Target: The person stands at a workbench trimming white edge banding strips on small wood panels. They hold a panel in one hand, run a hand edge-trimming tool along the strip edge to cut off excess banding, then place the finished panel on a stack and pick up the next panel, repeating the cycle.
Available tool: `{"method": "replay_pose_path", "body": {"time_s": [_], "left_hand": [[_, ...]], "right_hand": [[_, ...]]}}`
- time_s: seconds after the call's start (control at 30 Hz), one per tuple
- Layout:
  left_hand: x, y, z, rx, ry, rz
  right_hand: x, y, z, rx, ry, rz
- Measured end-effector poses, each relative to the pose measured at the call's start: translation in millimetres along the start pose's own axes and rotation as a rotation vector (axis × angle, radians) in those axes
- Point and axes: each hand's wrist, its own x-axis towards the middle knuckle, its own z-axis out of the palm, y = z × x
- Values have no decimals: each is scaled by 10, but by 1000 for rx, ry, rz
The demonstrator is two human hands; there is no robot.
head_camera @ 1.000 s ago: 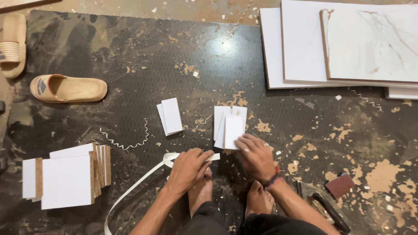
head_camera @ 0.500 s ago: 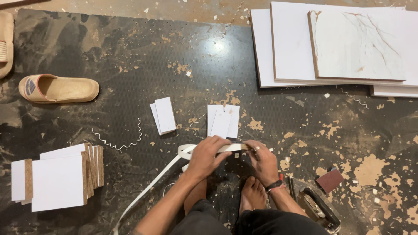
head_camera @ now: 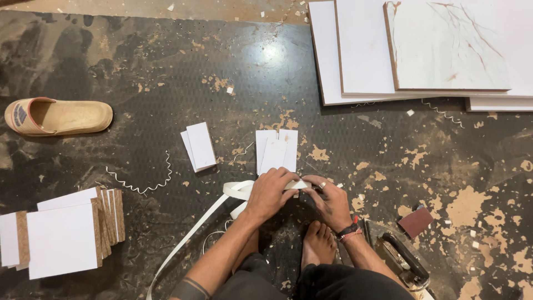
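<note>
The left hand [head_camera: 270,194] and right hand [head_camera: 330,201] meet over a small panel piece [head_camera: 297,184] on the floor mat [head_camera: 139,66], just ahead of a bare foot [head_camera: 318,242], with an edge-band strip [head_camera: 194,233] trailing back and left from them. Just beyond the hands lie two small stacks of cut pieces [head_camera: 276,150], [head_camera: 199,146]; a sandal [head_camera: 58,115] lies far left, and a pile of square boards [head_camera: 64,236] sits near left. Large sheets [head_camera: 422,50] are stacked far right, and an iron [head_camera: 402,258] lies beside the right forearm.
</note>
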Motion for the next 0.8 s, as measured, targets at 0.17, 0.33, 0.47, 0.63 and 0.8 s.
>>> {"method": "replay_pose_path", "body": {"time_s": [0.17, 0.33, 0.47, 0.63, 0.8], "left_hand": [[-50, -119, -47, -52, -4, -47], [-119, -142, -75, -111, 66, -92], [-102, -78, -63, -105, 60, -150], [-94, -41, -74, -30, 41, -136], [-118, -55, -46, 23, 70, -91]], "right_hand": [[21, 44, -11, -32, 2, 28], [28, 43, -15, -71, -22, 58], [44, 10, -21, -78, -51, 129], [56, -11, -66, -46, -54, 93], [-296, 160, -458, -166, 30, 208]]}}
